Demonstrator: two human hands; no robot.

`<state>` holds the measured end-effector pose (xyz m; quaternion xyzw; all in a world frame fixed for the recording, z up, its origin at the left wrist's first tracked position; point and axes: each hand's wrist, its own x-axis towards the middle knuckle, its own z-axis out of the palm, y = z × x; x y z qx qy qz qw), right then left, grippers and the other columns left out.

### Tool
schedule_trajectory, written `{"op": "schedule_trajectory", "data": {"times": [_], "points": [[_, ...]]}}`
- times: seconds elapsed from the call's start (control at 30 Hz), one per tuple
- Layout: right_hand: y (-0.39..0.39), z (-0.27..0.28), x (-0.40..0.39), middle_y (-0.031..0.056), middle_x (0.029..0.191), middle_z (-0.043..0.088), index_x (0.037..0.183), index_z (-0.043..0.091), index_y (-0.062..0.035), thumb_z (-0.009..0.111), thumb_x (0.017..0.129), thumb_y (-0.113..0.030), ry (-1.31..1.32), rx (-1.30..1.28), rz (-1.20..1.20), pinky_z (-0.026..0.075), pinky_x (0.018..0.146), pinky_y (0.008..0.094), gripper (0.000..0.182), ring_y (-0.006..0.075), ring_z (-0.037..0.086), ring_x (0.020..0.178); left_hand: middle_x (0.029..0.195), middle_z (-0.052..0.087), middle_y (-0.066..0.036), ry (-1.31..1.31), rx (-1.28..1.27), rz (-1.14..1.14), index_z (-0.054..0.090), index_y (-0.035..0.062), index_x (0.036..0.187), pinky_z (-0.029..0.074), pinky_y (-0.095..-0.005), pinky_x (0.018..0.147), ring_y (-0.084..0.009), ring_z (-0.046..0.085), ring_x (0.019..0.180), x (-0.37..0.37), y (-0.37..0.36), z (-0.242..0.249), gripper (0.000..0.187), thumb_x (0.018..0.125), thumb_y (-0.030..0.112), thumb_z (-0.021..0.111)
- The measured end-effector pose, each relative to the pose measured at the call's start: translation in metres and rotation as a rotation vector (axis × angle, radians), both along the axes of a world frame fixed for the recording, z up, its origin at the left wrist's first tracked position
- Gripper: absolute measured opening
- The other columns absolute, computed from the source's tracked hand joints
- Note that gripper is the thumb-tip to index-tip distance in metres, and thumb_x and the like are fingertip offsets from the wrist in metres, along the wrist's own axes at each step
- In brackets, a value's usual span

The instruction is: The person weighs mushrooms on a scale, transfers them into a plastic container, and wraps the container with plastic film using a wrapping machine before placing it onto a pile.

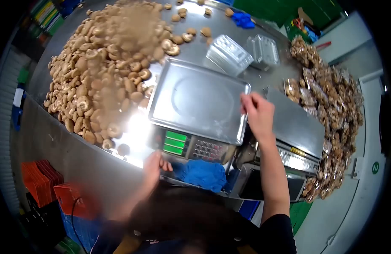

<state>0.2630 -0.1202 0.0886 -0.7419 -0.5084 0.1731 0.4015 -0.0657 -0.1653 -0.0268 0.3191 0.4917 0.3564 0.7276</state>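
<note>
A digital scale with a bare metal pan [199, 99] and a green-lit display [175, 142] stands in the middle. My right hand [257, 111] is at the pan's right edge, fingers curled; whether anything is between them is too small to tell. My left hand [155, 166] is near the scale's lower left corner, by the table edge, its fingers bent and partly blurred. Beside it lies a crumpled blue cloth or glove [204, 174]. Left of the scale is a large heap of mushrooms [87, 76]. Stacked clear plastic trays [229, 55] sit behind the pan.
At the right, a wrapping machine [293, 122] stands beside a pile of wrapped mushroom packs [331, 110]. More clear trays [263, 51] and a blue glove [243, 20] are at the back. Red crates [42, 182] are at lower left, below the metal table [38, 120].
</note>
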Motion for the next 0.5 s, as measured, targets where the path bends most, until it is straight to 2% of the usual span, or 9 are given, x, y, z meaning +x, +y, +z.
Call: {"op": "schedule_trajectory", "data": {"times": [0.07,0.1,0.13,0.17,0.2,0.23,0.33,0.4,0.5], "points": [[0.066,-0.034,0.023,0.0144,0.082,0.068,0.099,0.065,-0.0012,0.060,0.088,-0.009,-0.124,0.195,0.045,0.050,0.068,0.0311,0.015,0.0225,0.066,0.071,0.059,0.051,-0.009,0.077,0.045,0.105,0.048,0.0017,0.066,0.048,-0.0359,0.067,-0.0219,0.057,0.062,-0.030,0.014,-0.004,0.043,0.100,0.028,0.046],[0.094,-0.055,0.046,0.0173,0.102,0.067,0.108,0.063,-0.0015,0.061,0.086,-0.008,-0.242,0.147,0.073,0.051,0.078,0.0333,0.023,0.0287,0.066,0.088,0.077,0.060,-0.013,0.502,0.182,0.006,0.057,-0.0023,0.084,0.049,-0.0384,0.076,-0.0268,0.060,0.076,-0.055,0.018,-0.005,0.026,0.096,0.021,0.053],[0.118,-0.070,0.063,0.0191,0.115,0.062,0.117,0.059,0.0002,0.066,0.083,-0.010,-0.367,0.053,0.060,0.048,0.088,0.0363,0.036,0.0318,0.062,0.103,0.091,0.061,-0.014,0.665,0.435,0.026,0.057,-0.0013,0.093,0.049,-0.0359,0.080,-0.0270,0.060,0.087,-0.069,0.025,0.002,0.016,0.091,0.015,0.058],[0.140,-0.089,0.088,0.0223,0.125,0.055,0.126,0.051,0.0026,0.071,0.079,-0.014,-0.567,0.015,0.091,0.043,0.098,0.0396,0.054,0.0357,0.053,0.117,0.105,0.061,-0.014,0.842,0.683,0.041,0.056,-0.0003,0.101,0.048,-0.0333,0.085,-0.0272,0.060,0.098,-0.083,0.034,0.007,0.018,0.086,0.008,0.063],[0.160,-0.112,0.115,0.0252,0.132,0.049,0.131,0.045,0.0041,0.076,0.076,-0.017,-0.629,-0.042,0.095,0.036,0.105,0.0414,0.067,0.0382,0.045,0.125,0.129,0.051,-0.016,1.086,0.826,-0.011,0.053,0.0022,0.116,0.041,-0.0398,0.099,-0.0346,0.048,0.121,-0.102,0.039,-0.004,0.045,0.075,0.009,0.072],[0.176,-0.125,0.135,0.0253,0.135,0.046,0.132,0.042,0.0053,0.080,0.072,-0.022,-0.750,-0.080,0.119,0.034,0.107,0.0416,0.076,0.0389,0.042,0.127,0.141,0.040,-0.021,1.131,0.739,-0.101,0.048,0.0040,0.127,0.032,-0.0463,0.106,-0.0417,0.035,0.132,-0.118,0.042,-0.004,0.061,0.074,0.015,0.075],[0.204,-0.135,0.161,0.0249,0.137,0.044,0.137,0.037,0.0050,0.084,0.066,-0.025,-0.804,-0.250,0.103,0.034,0.107,0.0404,0.090,0.0369,0.041,0.129,0.150,0.020,-0.025,1.217,0.707,-0.271,0.036,0.0065,0.140,0.020,-0.0549,0.110,-0.0458,0.017,0.139,-0.144,0.058,-0.009,0.086,0.070,0.031,0.080],[0.224,-0.139,0.178,0.0248,0.135,0.047,0.136,0.038,0.0042,0.086,0.062,-0.027,-0.586,-0.319,0.215,0.037,0.104,0.0398,0.093,0.0370,0.046,0.125,0.151,0.019,-0.025,1.324,0.633,-0.338,0.036,0.0080,0.141,0.016,-0.0584,0.110,-0.0449,0.014,0.140,-0.148,0.064,-0.021,0.090,0.069,0.037,0.080],[0.237,-0.111,0.163,0.0240,0.127,0.053,0.135,0.041,0.0036,0.088,0.058,-0.030,-0.487,-0.501,0.202,0.041,0.100,0.0397,0.096,0.0371,0.052,0.118,0.151,0.019,-0.024,1.391,0.651,-0.368,0.036,0.0087,0.141,0.014,-0.0607,0.109,-0.0444,0.014,0.141,-0.151,0.070,-0.028,0.091,0.068,0.041,0.079]]}}
